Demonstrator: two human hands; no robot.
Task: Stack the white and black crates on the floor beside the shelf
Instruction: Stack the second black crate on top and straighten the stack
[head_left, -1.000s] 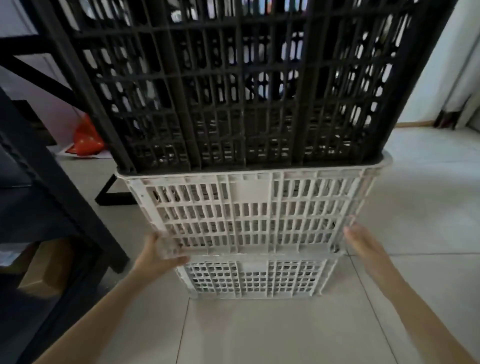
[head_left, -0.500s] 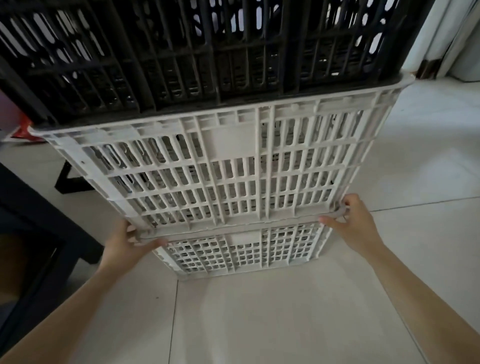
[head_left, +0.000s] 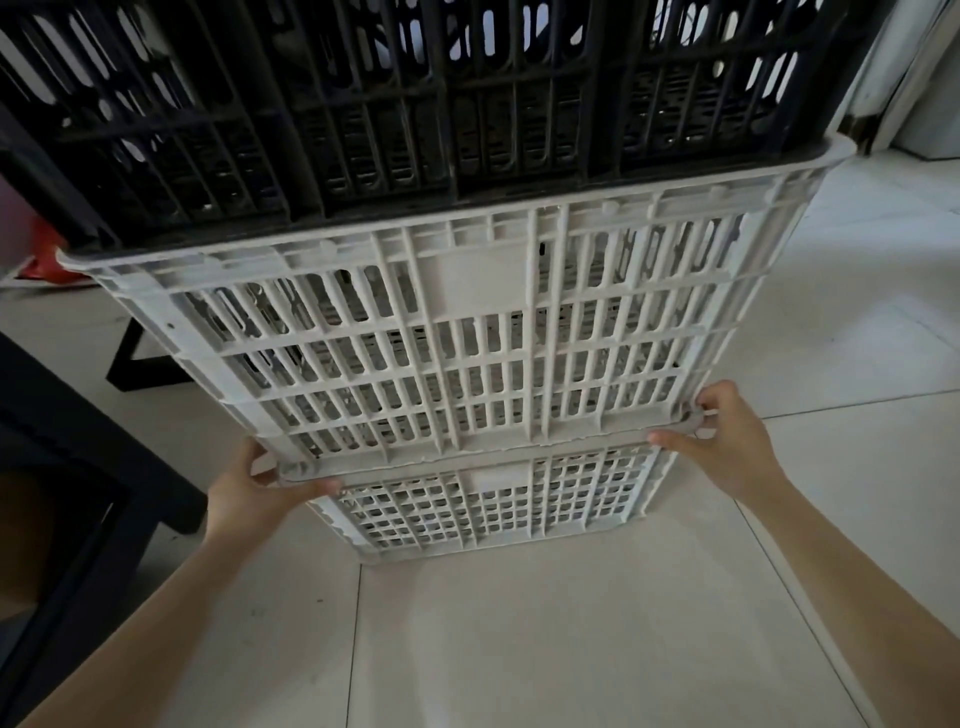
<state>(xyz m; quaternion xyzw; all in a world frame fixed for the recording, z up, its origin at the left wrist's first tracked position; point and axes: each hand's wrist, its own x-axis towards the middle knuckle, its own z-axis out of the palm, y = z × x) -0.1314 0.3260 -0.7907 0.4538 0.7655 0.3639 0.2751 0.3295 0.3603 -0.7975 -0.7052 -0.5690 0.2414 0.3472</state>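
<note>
A stack of slatted crates stands on the tiled floor in front of me. A black crate sits on top, nested in a white crate, which rests in a lower white crate on the floor. My left hand grips the bottom left corner of the upper white crate, fingers curled under its rim. My right hand grips the bottom right corner of the same crate. The top of the black crate is cut off by the frame.
A dark metal shelf stands at the left, its foot close to my left hand. Something red lies on the floor behind the stack at the left. A white door frame is at the far right. Bare tiles lie to the right and in front.
Both hands went from flat against the white crate's sides to gripping its bottom corners. The view moved closer and tilted, so the stack fills more of the frame.
</note>
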